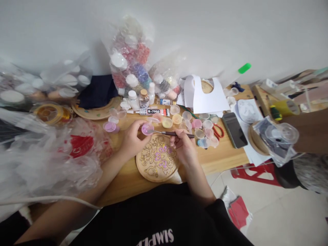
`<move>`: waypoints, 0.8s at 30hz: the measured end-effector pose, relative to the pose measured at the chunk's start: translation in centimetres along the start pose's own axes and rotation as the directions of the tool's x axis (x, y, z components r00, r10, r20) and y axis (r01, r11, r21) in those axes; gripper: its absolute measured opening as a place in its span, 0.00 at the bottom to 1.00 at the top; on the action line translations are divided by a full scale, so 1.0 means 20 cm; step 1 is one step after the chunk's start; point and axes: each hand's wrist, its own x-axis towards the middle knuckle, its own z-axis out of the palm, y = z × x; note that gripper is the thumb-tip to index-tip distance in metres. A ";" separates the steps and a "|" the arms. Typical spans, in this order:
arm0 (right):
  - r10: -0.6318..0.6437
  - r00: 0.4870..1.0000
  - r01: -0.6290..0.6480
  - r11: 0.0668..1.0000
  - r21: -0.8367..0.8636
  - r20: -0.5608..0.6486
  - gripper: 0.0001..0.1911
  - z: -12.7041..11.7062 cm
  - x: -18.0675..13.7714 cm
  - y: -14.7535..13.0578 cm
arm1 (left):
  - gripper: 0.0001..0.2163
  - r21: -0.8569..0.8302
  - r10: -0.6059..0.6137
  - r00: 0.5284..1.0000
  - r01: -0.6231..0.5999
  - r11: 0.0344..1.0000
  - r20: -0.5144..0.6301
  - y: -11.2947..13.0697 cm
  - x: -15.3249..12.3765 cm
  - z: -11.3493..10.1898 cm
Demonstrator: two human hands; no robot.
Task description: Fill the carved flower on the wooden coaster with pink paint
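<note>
My left hand (135, 137) grips a small clear cup of purple material (147, 128) between thumb and fingers, tilted toward me. In my right hand (185, 145) is a thin tool with a dark handle (176, 134) and a metal end, like a small spatula. Its metal tip reaches into the cup. Below both hands lies a round wooden board (145, 172) with a raised gold floral outline. Some petals near its middle are filled with purple. My right wrist is close to the board's right edge.
Several small cups of coloured material (198, 133) stand behind and right, near orange-handled scissors (218, 131) and a phone (234, 130). A B-7000 glue tube (154, 112) and small bottles (144, 99) stand behind. Plastic bags (58, 160) crowd the left; purple lidded pots (111, 127) sit nearby.
</note>
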 end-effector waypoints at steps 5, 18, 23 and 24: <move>-0.020 0.999 0.025 0.995 0.098 -0.042 0.13 -0.07 -0.08 -0.04 | 0.16 0.018 -0.105 0.994 0.104 0.994 0.015 -0.03 -0.01 0.01; -0.132 0.934 0.087 0.985 -0.148 -0.331 0.06 -0.32 -0.34 -0.06 | 0.17 0.035 -0.131 0.991 0.131 0.991 -0.002 -0.09 -0.01 0.02; -0.221 0.934 0.123 0.937 -0.326 -0.281 0.04 -0.31 -0.38 -0.06 | 0.18 -0.009 -0.033 0.999 0.033 0.999 -0.043 -0.11 -0.01 0.03; -0.240 0.934 0.136 0.924 -0.358 -0.263 0.04 -0.31 -0.38 -0.07 | 0.18 -0.009 -0.023 0.999 0.023 1.000 -0.040 -0.11 -0.01 0.03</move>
